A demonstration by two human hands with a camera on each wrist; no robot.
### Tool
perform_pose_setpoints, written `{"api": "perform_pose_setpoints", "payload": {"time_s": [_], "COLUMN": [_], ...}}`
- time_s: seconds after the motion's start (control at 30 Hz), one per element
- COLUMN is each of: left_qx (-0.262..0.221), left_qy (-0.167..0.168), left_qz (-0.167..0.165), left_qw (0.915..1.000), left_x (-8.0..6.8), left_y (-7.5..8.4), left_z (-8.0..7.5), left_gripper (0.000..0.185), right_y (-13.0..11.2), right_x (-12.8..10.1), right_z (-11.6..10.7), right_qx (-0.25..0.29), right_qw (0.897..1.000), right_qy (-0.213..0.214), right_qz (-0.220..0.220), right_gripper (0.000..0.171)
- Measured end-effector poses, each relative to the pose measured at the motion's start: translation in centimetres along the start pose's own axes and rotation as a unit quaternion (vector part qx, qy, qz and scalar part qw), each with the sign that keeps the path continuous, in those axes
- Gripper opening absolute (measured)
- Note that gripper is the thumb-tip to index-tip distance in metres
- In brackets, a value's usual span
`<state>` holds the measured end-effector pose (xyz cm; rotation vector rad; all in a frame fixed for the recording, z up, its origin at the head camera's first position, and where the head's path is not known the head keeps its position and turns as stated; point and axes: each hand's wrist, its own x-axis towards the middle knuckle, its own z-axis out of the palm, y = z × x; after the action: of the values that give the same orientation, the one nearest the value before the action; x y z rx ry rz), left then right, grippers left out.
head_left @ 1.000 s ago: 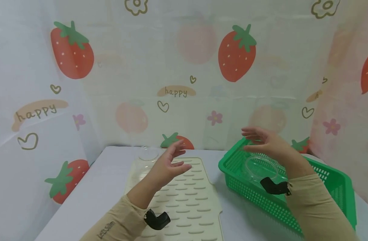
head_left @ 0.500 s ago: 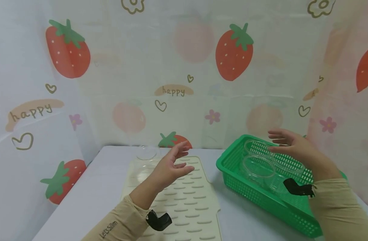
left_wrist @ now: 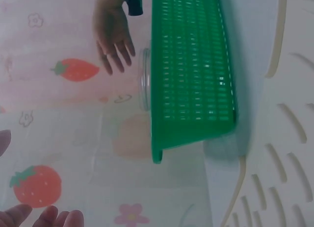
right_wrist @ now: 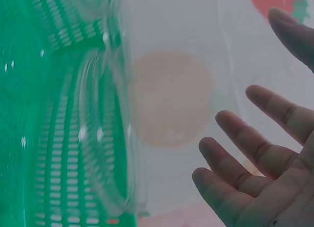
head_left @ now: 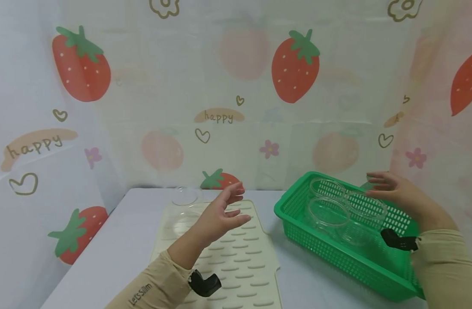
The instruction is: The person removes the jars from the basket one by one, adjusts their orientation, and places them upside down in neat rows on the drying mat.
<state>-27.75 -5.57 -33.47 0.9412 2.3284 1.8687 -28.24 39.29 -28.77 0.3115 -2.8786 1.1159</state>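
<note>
My left hand (head_left: 216,219) is held above the cream ridged mat (head_left: 240,270), fingers apart from the thumb and nothing in its grasp. Near it, at the mat's far left, stands a clear round container (head_left: 185,206). My right hand (head_left: 409,197) hovers over the far right side of the green basket (head_left: 332,253), also holding nothing. Its fingers are spread in the right wrist view, beside a clear round rim (right_wrist: 88,138) and apart from it. Three clear round containers (head_left: 328,214) sit in the basket's far part.
White cloth covers the table (head_left: 104,244). A printed strawberry curtain (head_left: 236,86) hangs behind and along both sides. In the left wrist view the basket's side wall (left_wrist: 191,75) stands beside the mat (left_wrist: 289,178).
My right hand has moved right, from above the containers toward the basket's right side, uncovering more of them. My left hand has stayed nearly in place. The head view has shifted slightly.
</note>
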Motion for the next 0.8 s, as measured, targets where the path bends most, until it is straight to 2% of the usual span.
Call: {"api": "perform_pose_setpoints", "payload": {"time_s": [0.17, 0.3, 0.53, 0.8], "left_qx": [0.004, 0.009, 0.004, 0.002], "left_qy": [0.000, -0.004, -0.027, -0.038], "left_qz": [0.000, -0.012, -0.027, -0.020], "left_qw": [1.0000, 0.9999, 0.9993, 0.9991], "left_x": [-0.1, -0.1, -0.9, 0.2], "left_y": [0.0, -0.1, 2.8, 0.6], "left_z": [0.2, 0.5, 1.6, 2.9], "left_gripper": [0.075, 0.076, 0.073, 0.076], "right_y": [1.7, 3.1, 4.6, 5.1], "right_x": [0.0, 0.0, -0.4, -0.5], "right_z": [-0.4, -0.6, -0.9, -0.5], "right_qx": [0.006, 0.005, 0.018, 0.024], "right_qw": [1.000, 1.000, 0.999, 0.997], "right_qy": [-0.006, -0.009, -0.045, -0.072], "right_qz": [-0.001, -0.001, 0.018, 0.031], "right_gripper": [0.068, 0.068, 0.075, 0.082]}}
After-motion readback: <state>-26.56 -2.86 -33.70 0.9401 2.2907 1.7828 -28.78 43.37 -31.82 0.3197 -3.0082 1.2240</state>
